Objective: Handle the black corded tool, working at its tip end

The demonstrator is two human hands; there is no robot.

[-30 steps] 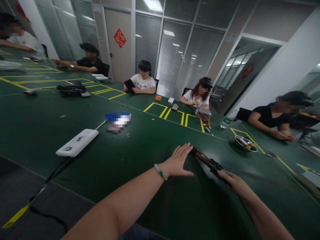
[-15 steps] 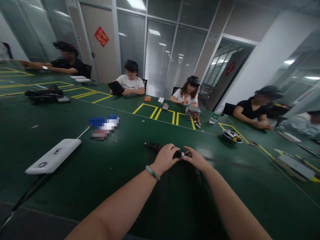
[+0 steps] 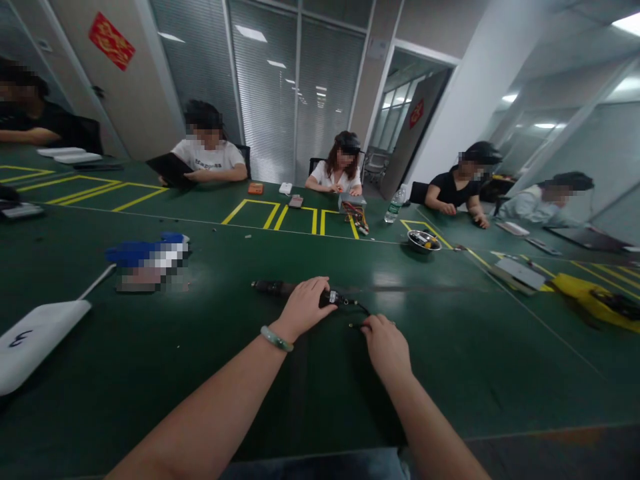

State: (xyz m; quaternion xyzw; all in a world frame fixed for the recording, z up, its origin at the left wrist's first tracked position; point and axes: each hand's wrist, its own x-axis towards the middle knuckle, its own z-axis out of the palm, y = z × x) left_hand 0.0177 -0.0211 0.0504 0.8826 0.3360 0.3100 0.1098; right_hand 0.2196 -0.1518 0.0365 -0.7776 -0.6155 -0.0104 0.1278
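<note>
Clamping a black cylindrical tool (image 3: 273,287) under the left hand (image 3: 301,308), with the curled right hand (image 3: 386,347) pinching its thin black cable (image 3: 361,318) just beside.

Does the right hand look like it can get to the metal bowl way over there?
Probably not from where it is. The right hand is down by the thin black cord, while the metal bowl sits far off across the green table. Nothing stands between them, but the person would likely need to lean or stretch.

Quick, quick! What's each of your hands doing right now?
Left hand: closed, holding a black cylindrical device.
Right hand: curled beside a thin black cable; cannot tell if it is gripping.
</note>
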